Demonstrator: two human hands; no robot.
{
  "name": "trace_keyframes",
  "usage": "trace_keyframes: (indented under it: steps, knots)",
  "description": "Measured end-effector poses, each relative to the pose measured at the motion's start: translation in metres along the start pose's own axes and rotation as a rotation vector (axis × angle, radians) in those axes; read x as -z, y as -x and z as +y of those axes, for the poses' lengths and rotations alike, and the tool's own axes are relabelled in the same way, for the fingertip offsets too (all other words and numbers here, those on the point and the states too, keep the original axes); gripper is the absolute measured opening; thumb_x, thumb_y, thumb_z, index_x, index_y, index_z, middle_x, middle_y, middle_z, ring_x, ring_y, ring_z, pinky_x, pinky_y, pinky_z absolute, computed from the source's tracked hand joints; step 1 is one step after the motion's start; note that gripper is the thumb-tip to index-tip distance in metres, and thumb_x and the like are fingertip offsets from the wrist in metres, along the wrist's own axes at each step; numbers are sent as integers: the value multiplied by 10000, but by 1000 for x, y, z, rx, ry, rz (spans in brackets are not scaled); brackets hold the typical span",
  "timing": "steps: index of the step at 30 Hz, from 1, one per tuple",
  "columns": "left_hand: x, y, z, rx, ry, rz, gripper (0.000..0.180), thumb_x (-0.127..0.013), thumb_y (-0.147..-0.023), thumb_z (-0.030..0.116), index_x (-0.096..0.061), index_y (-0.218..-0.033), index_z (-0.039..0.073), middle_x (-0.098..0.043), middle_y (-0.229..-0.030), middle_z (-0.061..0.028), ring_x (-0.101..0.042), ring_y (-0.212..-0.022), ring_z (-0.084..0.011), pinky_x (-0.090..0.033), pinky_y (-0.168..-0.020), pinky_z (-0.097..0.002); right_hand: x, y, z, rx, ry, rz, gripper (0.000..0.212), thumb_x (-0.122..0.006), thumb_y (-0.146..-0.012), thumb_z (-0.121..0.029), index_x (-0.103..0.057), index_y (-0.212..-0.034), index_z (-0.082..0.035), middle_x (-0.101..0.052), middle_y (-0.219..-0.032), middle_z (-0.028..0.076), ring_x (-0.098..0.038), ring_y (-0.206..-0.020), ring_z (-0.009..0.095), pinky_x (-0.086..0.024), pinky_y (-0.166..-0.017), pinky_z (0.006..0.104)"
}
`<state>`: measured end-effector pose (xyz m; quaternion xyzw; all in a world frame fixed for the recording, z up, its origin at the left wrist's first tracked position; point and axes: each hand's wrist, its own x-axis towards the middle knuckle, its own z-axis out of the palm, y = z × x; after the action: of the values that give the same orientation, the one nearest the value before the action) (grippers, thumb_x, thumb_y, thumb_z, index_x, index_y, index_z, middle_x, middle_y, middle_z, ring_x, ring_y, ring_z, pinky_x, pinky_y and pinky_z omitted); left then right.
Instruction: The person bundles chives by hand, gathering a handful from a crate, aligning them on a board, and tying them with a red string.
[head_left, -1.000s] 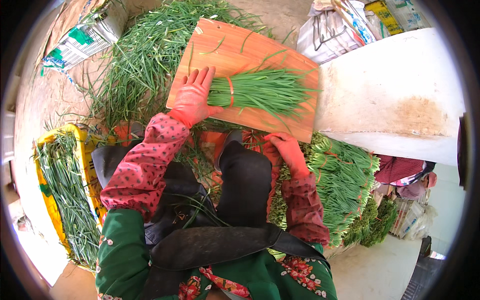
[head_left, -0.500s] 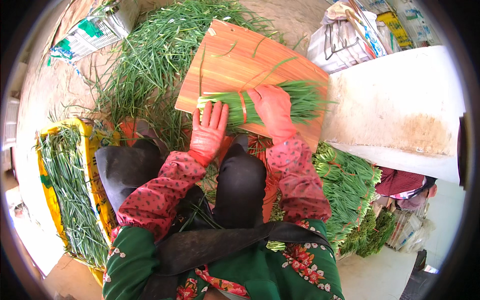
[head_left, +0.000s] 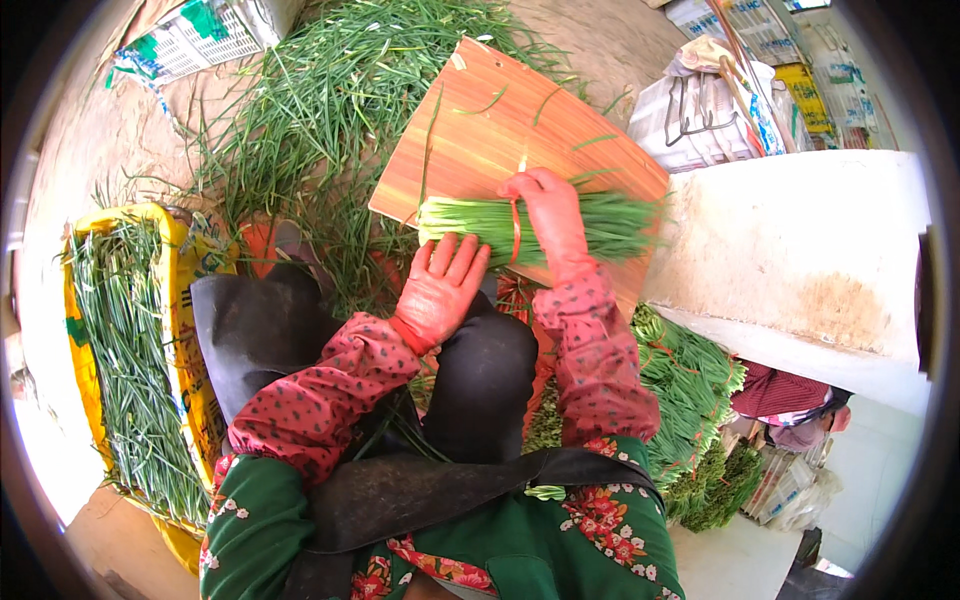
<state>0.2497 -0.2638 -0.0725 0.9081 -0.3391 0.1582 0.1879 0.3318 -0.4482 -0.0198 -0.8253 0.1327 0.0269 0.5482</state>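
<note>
A bundle of green garlic chives [head_left: 465, 218] lies across a wood-grain board [head_left: 490, 125], pale stem ends to the left and leaf tips to the right. Round its middle runs a thin red tie [head_left: 516, 238]. My left hand [head_left: 440, 297], in a pinkish-red rubber glove, rests its outstretched fingers against the near side of the stem ends. My right hand [head_left: 553, 215], gloved alike, reaches over the bundle with thumb and fingers pinched on the tie at its top. The leafy end is blurred.
Loose chives [head_left: 340, 90] are heaped beyond the board. A yellow-edged crate [head_left: 175, 290] full of chives stands at left. More tied bundles [head_left: 680, 385] are stacked at right, below a white ledge [head_left: 790, 250]. A white crate [head_left: 200, 45] sits far left.
The board, bundle and both hands appear farther right in the picture, as do far objects, so the view has shifted. My right fingers have drawn together on the tie. My left hand stays against the stems.
</note>
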Motion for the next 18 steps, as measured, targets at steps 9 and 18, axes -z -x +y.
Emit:
trace_keyframes:
  steps: [9,18]
  knots:
    - [-4,-15,-10,80,362,34,422,-639,-757,133,-581,-1164,37,-578,-1157,-120,-532,-1118,-312,-394,-980,-472,12,9,2,65,-109,35,140,-586,-871,-95,-672,-840,11,-693,-831,57,-610,-790,114,-472,-771,251]
    - [6,-40,-66,845,829,561,159,-626,-854,118,-623,-981,23,-628,-880,-156,-611,-796,-305,-489,-731,-370,11,10,-12,89,-126,131,157,-582,-864,-88,-677,-836,34,-699,-841,66,-615,-804,123,-468,-793,253]
